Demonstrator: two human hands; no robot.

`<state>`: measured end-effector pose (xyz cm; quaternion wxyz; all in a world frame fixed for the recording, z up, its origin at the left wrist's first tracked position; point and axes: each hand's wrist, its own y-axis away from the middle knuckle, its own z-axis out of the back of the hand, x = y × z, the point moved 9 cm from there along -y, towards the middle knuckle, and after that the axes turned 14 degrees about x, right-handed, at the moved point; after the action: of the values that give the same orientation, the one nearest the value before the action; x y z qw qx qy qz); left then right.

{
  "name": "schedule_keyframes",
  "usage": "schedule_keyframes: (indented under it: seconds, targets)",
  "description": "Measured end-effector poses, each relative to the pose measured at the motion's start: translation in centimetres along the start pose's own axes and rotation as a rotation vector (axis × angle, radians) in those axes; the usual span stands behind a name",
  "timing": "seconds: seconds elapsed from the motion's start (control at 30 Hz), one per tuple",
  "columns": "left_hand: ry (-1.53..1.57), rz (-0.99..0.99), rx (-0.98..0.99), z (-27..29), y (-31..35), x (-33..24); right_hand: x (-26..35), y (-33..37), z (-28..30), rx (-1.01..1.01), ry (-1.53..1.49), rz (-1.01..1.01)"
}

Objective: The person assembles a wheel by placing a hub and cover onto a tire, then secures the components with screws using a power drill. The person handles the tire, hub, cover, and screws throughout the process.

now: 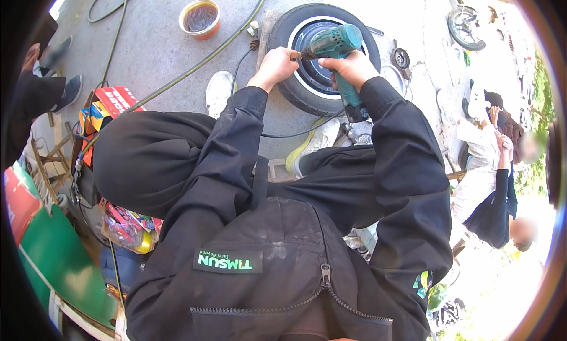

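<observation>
A teal cordless drill is in my right hand, its handle wrapped by my fingers. The chuck end points left, toward my left hand. My left fingertips are pinched together at the drill's front end; whatever sits between them is too small to make out. Both hands are over a wheel lying flat, with a black tyre, a white ring and a dark hub partly hidden by the drill and my hands. A black cable runs on the ground beside the wheel.
A round tub of dark liquid stands beyond the wheel, left of a long hose. Boxes are at my left. Farther left is a person's leg; people sit at the right. Another wheel lies far right.
</observation>
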<state>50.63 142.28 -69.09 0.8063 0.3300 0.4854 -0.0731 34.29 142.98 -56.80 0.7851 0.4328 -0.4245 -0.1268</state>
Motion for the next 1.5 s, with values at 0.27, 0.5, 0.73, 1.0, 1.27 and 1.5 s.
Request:
schedule_keyframes:
  seconds: [0.27, 0.5, 0.73, 1.0, 1.27, 1.5]
  targets:
    - [-0.111, -0.037, -0.066, 0.0, 0.2, -0.2, 1.8, -1.0, -0.8, 0.024, 0.336, 0.040]
    - [0.037, -0.065, -0.694, 2.0, 5.9, 2.1, 3.0, -1.4, -0.7, 0.083, 0.349, 0.005]
    - [0.159, 0.240, -0.692, 0.2, 8.3, 7.1, 1.8, -1.4, -0.6, 0.067, 0.304, -0.114]
    - [0.246, 0.265, -0.535, -1.8, 7.4, 7.3, 1.5, -1.4, -0.9, 0.056, 0.327, -0.131]
    - [0.275, 0.284, -0.520, -2.0, 7.0, 7.8, 1.8, -1.3, -1.0, 0.042, 0.294, -0.130]
    - [0.314, 0.297, -0.504, -2.0, 7.0, 7.9, 1.9, -0.7, -1.1, 0.054, 0.307, -0.160]
